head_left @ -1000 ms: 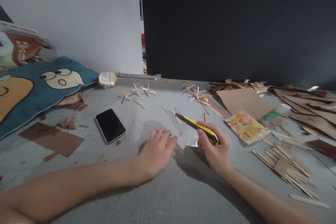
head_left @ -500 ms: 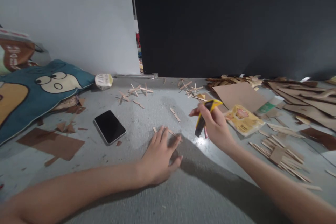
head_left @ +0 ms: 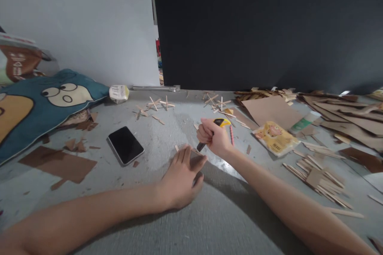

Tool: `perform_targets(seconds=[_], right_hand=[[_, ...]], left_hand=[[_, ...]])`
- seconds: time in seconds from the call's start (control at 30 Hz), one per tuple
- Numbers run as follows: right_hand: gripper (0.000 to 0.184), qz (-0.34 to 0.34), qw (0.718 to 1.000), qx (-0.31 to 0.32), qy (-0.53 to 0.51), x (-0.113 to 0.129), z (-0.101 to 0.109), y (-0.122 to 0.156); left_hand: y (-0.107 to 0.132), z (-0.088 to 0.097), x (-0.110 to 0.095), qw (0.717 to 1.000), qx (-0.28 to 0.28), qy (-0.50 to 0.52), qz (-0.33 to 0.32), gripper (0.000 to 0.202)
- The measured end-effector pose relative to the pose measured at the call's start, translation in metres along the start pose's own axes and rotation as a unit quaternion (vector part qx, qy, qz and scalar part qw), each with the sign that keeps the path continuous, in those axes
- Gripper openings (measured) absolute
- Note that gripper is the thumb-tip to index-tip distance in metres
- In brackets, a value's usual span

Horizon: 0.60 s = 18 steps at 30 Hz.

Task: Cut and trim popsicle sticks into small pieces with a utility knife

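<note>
My left hand (head_left: pixel 183 175) lies palm down on the grey tabletop with its fingers stretched out, pressing on a thin wooden craft stick (head_left: pixel 196 152). One end of the stick shows left of the fingertips and part of it shows right of them; the middle is covered. My right hand (head_left: pixel 214 137) is wrapped in a fist round a yellow and black utility knife (head_left: pixel 201 146). The knife's dark front end points down at the stick, close beside my left index finger. Whether the blade touches the wood I cannot tell. Behind the right wrist lies a red patterned pencil-like rod (head_left: pixel 231 135).
A phone (head_left: pixel 125 145) lies left of my hands. Crossed sticks (head_left: pixel 166 103) stand farther back. To the right are a yellow packet (head_left: pixel 275 138), a green-white tube (head_left: pixel 305 122), loose sticks (head_left: pixel 326 185) and cardboard (head_left: pixel 271 111). A blue cushion (head_left: pixel 56 95) and a black panel (head_left: pixel 263 28) border the space.
My right hand has moved left with the knife, turning it and bringing its front end down to the stick. The loose stick behind is now mostly hidden. My left hand has hardly moved.
</note>
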State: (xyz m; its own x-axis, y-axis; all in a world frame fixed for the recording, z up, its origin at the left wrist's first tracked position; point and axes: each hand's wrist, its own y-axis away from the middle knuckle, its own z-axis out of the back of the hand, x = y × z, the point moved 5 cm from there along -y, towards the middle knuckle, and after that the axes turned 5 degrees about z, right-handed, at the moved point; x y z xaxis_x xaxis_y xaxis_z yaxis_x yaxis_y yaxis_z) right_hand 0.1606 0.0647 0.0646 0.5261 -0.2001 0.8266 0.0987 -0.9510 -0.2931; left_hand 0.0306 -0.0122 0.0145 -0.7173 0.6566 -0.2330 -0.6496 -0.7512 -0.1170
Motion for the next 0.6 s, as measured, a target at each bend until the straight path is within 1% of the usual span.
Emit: perform_targets(seconds=[0.17, 0.33, 0.6], right_hand=[[0.07, 0.065, 0.998, -0.012, 0.005, -0.008, -0.001, 0.008], [0.071, 0.054, 0.998, -0.016, -0.002, -0.018, 0.001, 0.009], [0.07, 0.052, 0.998, -0.034, 0.0, -0.017, 0.002, 0.009]], left_hand=[[0.002, 0.001, 0.0, 1.0, -0.001, 0.005, -0.006, 0.058], [0.0, 0.004, -0.002, 1.0, 0.018, -0.014, -0.002, 0.058], [0.001, 0.004, -0.003, 1.0, -0.009, -0.014, -0.009, 0.057]])
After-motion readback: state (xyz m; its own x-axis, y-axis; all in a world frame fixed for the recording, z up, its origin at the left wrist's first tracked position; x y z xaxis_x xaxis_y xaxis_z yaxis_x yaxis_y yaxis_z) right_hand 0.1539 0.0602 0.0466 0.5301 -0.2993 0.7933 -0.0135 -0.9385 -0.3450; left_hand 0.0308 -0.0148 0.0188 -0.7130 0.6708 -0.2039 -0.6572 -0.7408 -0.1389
